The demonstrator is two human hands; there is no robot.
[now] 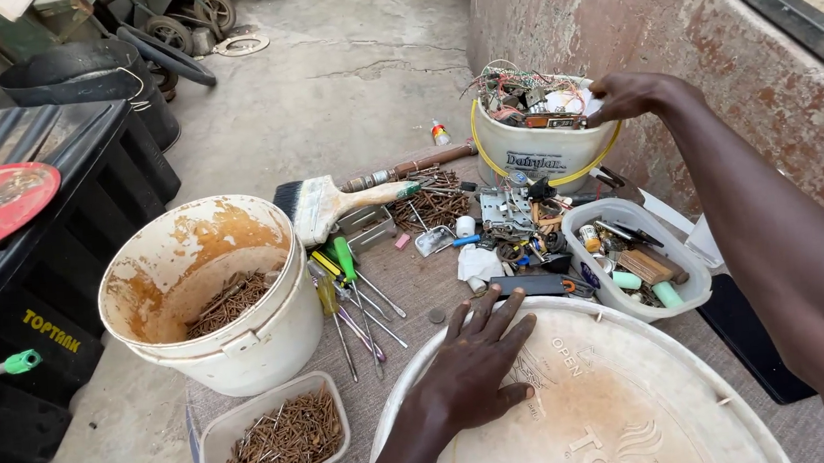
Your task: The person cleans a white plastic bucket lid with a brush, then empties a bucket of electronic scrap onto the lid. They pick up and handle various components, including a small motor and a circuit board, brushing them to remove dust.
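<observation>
My left hand [474, 362] lies flat, fingers spread, on a large round cream lid [632, 410] at the bottom centre. My right hand [629, 95] reaches out to the far rim of a small white bucket [533, 148] with a yellow handle, filled with wires and electronic scrap. Whether the fingers pinch anything there is hidden. Between the two hands lie loose metal parts, a white cap and screwdrivers [353, 295].
A big stained white bucket [204, 297] and a small tub [277, 443] hold rusty nails. A wide paintbrush [327, 206], a clear tub of small items [635, 258], a black tank [31, 242] with a red lid, and a reddish wall at right.
</observation>
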